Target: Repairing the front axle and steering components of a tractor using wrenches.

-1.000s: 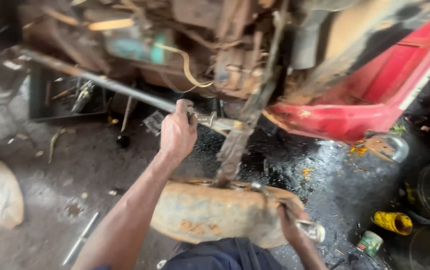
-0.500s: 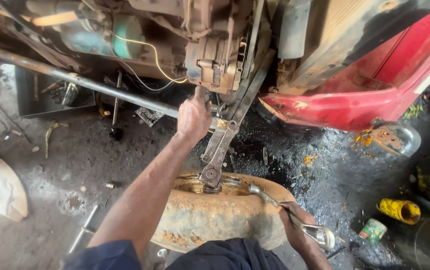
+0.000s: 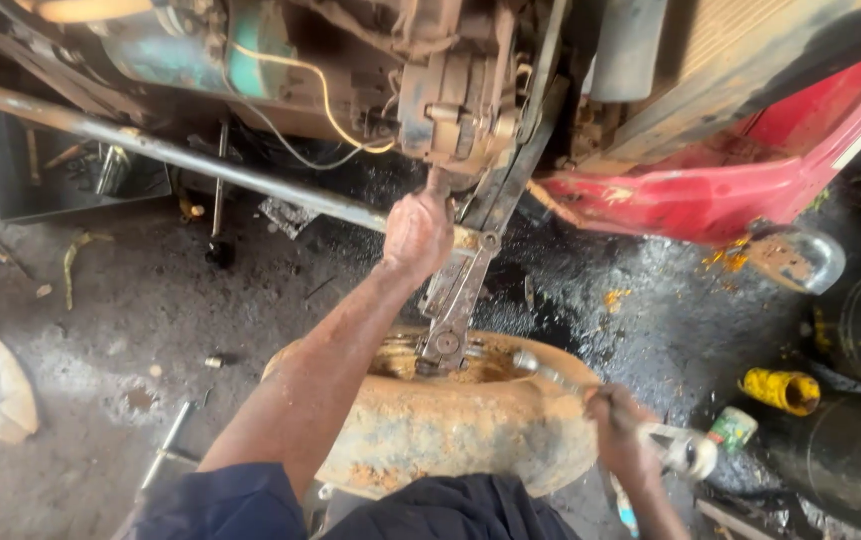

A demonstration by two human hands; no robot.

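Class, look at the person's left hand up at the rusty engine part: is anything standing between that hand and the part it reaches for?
Nothing visible does. The left hand is already up against the underside of the rusty engine part, beside the steel bar that slants down to the rusty wheel rim. The long pipe passes behind the hand.

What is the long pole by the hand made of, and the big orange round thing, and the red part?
Long pole: looks like bare metal, grey and dull, with a faint shine. Big round thing: probably metal too, its orange-brown crust resembles rust or dried mud. Red part: painted panel, glossy but scuffed; metal or plastic, hard to tell.
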